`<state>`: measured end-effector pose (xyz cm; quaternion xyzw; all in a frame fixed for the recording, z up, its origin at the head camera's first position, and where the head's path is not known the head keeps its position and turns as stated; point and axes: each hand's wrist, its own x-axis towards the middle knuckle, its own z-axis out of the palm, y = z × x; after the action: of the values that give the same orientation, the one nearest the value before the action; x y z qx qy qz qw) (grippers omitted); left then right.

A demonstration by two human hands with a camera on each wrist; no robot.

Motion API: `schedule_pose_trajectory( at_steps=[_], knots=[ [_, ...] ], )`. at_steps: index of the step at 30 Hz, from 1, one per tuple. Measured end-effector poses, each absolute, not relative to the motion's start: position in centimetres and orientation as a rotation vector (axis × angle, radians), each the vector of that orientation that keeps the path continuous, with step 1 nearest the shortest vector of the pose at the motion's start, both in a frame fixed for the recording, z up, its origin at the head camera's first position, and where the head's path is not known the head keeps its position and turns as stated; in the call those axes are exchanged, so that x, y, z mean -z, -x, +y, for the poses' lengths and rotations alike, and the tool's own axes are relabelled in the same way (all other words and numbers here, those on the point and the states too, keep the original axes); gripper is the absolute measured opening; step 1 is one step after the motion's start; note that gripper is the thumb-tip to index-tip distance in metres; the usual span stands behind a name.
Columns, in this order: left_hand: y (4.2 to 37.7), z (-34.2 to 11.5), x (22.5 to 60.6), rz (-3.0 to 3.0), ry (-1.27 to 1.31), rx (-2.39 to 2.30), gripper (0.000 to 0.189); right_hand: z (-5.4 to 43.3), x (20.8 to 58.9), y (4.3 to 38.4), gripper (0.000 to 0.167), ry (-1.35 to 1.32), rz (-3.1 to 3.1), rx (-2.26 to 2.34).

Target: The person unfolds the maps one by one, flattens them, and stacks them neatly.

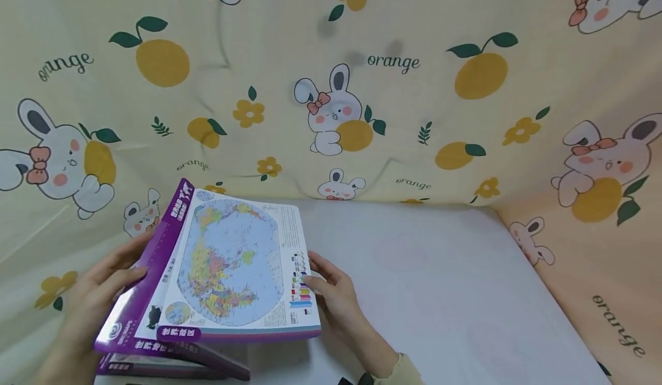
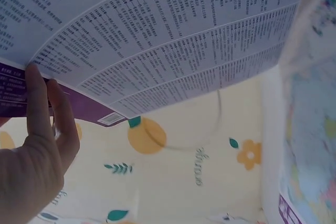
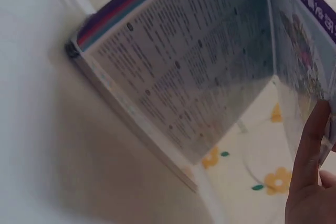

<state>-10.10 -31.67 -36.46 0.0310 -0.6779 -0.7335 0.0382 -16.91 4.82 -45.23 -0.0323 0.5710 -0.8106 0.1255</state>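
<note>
A folded world map (image 1: pixel 238 264) with a purple border and a blue, multicoloured map on its front is held up, tilted, above the table. My left hand (image 1: pixel 98 290) grips its purple left edge, thumb on the front. The right hand (image 1: pixel 338 301) holds the opposite edge, thumb on the white margin. Dense printed text covers the map's underside (image 2: pixel 173 35) in the left wrist view. In the right wrist view, the map's panels (image 3: pixel 173 72) stand apart at an angle, with the right hand (image 3: pixel 310 182) at the right-hand panel. Beneath lies another purple-edged map (image 1: pixel 165 368), mostly hidden.
A white tabletop (image 1: pixel 439 293) stretches out to the right. Behind it and at the sides hangs a cream cloth (image 1: pixel 289 40) printed with rabbits and oranges. Small dark objects (image 1: pixel 366 379), cut off by the frame, show at the bottom edge.
</note>
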Motion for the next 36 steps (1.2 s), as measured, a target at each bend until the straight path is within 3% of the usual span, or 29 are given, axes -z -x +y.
schedule_pose_trajectory(
  at_steps=[12, 25, 36],
  knots=[
    [11.4, -27.9, 34.8, -1.900, 0.284, 2.230, 0.048, 9.2, 42.5, 17.3, 0.053, 0.052, 1.672, 2.474],
    [13.1, -24.0, 32.6, -1.873, 0.370, 2.297, 0.047, 15.9, 40.4, 17.3, 0.053, -0.037, 1.692, 2.600],
    [14.9, -21.6, 33.0, -1.780, 0.397, 2.367, 0.044, 24.1, 39.6, 16.7, 0.051, 0.012, 1.657, 2.666]
  ],
)
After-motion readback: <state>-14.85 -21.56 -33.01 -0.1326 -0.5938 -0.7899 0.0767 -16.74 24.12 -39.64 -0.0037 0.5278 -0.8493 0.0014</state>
